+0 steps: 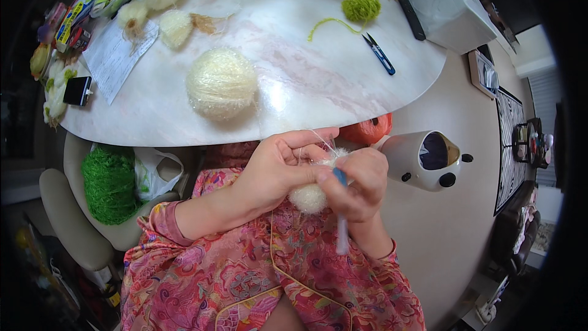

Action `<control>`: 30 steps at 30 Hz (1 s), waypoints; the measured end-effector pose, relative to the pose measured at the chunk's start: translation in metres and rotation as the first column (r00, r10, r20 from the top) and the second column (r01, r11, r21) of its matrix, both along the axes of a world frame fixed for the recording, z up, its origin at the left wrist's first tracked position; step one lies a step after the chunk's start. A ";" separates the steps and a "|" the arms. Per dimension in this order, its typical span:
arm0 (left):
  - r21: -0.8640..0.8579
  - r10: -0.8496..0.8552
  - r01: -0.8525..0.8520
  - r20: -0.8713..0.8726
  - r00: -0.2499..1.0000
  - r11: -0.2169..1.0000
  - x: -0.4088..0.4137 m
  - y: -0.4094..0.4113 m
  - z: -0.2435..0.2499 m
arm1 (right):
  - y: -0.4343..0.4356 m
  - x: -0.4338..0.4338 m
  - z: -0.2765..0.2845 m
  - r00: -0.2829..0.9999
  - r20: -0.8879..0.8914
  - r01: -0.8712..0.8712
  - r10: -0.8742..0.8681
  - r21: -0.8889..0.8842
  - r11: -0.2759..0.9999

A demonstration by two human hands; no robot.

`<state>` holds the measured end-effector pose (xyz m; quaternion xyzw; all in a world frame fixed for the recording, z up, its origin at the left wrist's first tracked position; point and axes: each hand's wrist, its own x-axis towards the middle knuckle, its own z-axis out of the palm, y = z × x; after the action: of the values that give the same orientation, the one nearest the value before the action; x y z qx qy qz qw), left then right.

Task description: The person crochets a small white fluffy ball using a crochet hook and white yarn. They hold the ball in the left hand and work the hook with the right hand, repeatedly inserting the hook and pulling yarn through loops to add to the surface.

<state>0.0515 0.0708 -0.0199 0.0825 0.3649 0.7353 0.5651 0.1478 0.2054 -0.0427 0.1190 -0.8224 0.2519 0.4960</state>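
Note:
Just in front of the table edge, my left hand point(285, 161) pinches a fuzzy cream crocheted piece point(308, 198), with a strand of yarn running over its raised index finger. Closed around a crochet hook point(341, 220) with a blue and pale, see-through handle is my right hand point(360, 186), close against my left thumb. The hook's tip is hidden among the fingers and fuzzy yarn. A large ball of cream yarn point(222, 83) rests on the marble table point(294, 78) beyond my left hand.
Thread snips point(379, 54) and a lime-green yarn ball point(361, 8) lie at the table's right. Crocheted cream pieces point(176, 29), a written sheet point(120, 60) and a phone point(77, 91) are at left. A green yarn cone point(110, 184) sits on a chair; a white bin point(413, 158) stands at right.

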 end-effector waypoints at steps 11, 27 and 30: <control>0.000 -0.133 0.134 0.150 0.980 0.991 -0.010 -0.002 0.003 | -0.004 0.008 0.001 0.914 -0.105 -0.211 0.392 -0.948 0.239; 0.020 -0.186 0.185 0.077 0.979 0.982 -0.005 -0.001 -0.004 | 0.004 0.004 -0.001 0.975 0.020 -0.203 0.220 -0.309 0.929; 0.068 -0.217 0.209 0.145 0.965 0.976 -0.009 -0.001 -0.003 | -0.002 0.006 0.001 0.927 -0.019 -0.241 0.373 -0.793 0.560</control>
<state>0.0425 0.0697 -0.0229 0.0798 0.2905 0.6837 0.6646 0.1536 0.2035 -0.0417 0.0133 -0.6308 0.6754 0.3818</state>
